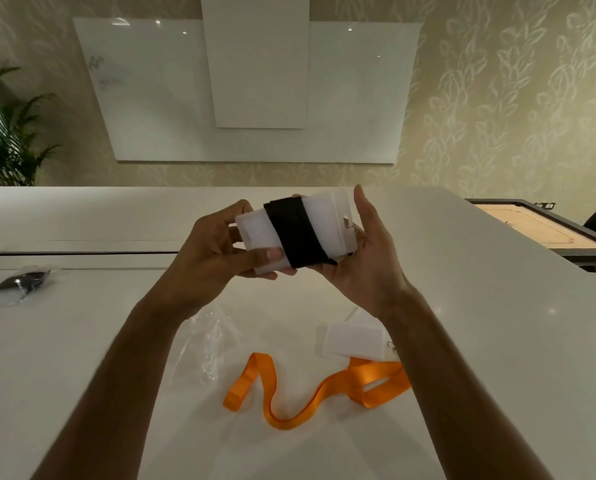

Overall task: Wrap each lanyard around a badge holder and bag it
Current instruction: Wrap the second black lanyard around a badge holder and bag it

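The left hand (216,251) grips the left end of the white badge holder (327,216) (black lanyard (294,233) wound around its middle); the right hand (369,251) clasps its right end, above the table (81,341).

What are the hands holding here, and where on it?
Both hold the badge holder wrapped in the black lanyard: left hand at its left end, right hand at its clip end.

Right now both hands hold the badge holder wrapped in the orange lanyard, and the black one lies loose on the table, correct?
No, the colours are swapped. In the head view both hands, left hand and right hand, hold the badge holder wrapped in the black lanyard; the orange lanyard lies loose on the table.
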`<control>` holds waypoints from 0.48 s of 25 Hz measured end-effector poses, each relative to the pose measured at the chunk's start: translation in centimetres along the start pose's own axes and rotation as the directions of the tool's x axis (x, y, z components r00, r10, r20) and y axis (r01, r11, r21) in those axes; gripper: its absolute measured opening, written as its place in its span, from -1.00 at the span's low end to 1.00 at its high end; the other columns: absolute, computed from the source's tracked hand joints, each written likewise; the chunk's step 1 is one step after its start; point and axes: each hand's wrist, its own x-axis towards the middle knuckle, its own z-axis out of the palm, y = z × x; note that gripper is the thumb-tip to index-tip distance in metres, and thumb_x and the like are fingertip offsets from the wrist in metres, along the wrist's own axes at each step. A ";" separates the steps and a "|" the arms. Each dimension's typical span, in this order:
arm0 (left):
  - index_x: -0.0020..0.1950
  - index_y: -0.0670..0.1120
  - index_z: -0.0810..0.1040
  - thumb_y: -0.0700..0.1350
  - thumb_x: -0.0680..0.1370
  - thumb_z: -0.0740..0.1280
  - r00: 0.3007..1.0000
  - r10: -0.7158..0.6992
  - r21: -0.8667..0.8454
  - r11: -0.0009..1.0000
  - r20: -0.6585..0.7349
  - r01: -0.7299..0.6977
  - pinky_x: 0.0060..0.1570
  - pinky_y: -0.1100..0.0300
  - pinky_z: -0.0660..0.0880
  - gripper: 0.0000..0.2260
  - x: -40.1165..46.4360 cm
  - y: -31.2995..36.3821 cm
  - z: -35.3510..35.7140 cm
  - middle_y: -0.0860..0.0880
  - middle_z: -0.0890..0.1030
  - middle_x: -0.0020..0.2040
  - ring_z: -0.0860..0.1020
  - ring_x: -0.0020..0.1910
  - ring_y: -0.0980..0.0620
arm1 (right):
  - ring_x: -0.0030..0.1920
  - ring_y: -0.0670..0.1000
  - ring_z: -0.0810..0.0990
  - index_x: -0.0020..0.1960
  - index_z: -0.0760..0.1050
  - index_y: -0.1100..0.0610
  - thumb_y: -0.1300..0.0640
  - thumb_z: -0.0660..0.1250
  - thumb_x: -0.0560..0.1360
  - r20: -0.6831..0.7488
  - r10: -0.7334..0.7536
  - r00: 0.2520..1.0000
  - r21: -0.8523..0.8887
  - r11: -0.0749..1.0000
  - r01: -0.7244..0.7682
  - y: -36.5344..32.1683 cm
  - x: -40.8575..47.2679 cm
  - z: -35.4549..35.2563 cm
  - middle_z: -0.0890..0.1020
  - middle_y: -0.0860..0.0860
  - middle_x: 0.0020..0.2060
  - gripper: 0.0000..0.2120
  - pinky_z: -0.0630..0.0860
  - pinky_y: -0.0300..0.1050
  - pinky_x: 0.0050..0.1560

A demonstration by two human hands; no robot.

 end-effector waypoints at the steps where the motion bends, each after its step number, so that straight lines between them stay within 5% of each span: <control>1: 0.02 -0.11 0.47 -0.12 0.37 0.43 1.000 0.001 -0.037 0.999 -0.011 -0.001 -0.22 0.10 0.63 -0.73 0.0 -0.1 0.0 -0.23 0.56 0.06 0.64 -0.03 -0.19 | 0.19 0.12 0.60 0.35 0.46 0.14 -0.27 -0.01 0.58 0.000 -0.002 1.000 0.022 1.000 0.002 0.3 0.2 0.0 0.63 0.12 0.16 -0.38 0.55 0.03 0.21; 5: 0.05 -0.05 0.48 -0.14 0.37 0.40 0.995 -0.040 -0.223 0.975 -0.091 0.019 -0.21 0.14 0.63 -0.72 0.2 -0.2 0.0 -0.11 0.62 0.02 0.66 -0.03 -0.14 | 0.21 0.18 0.60 0.39 0.40 0.11 -0.23 0.08 0.55 0.062 -0.003 0.998 0.109 0.994 -0.003 1.5 0.6 -0.2 0.61 0.17 0.21 -0.42 0.48 0.14 0.28; 9: 0.15 -0.01 0.46 -0.18 0.38 0.36 0.979 -0.128 -0.419 0.907 -0.157 0.052 -0.25 0.20 0.63 -0.65 0.5 -0.2 0.2 -0.05 0.68 0.00 0.69 -0.11 -0.14 | 0.11 0.13 0.64 0.36 0.42 0.07 -0.01 0.22 0.45 0.120 0.018 0.993 0.124 0.992 -0.033 2.4 0.9 -0.2 0.65 0.13 0.12 -0.51 0.54 0.03 0.17; 12: 0.25 -0.05 0.43 -0.17 0.39 0.36 0.961 -0.167 -0.414 0.908 -0.219 0.064 -0.17 0.14 0.64 -0.57 0.7 -0.4 0.4 -0.14 0.63 0.11 0.67 -0.06 -0.18 | 0.11 0.09 0.64 0.38 0.41 0.07 0.22 0.21 0.47 0.107 0.061 0.992 -0.078 0.996 -0.053 2.6 1.0 0.2 0.65 0.09 0.11 -0.53 0.54 -0.03 0.13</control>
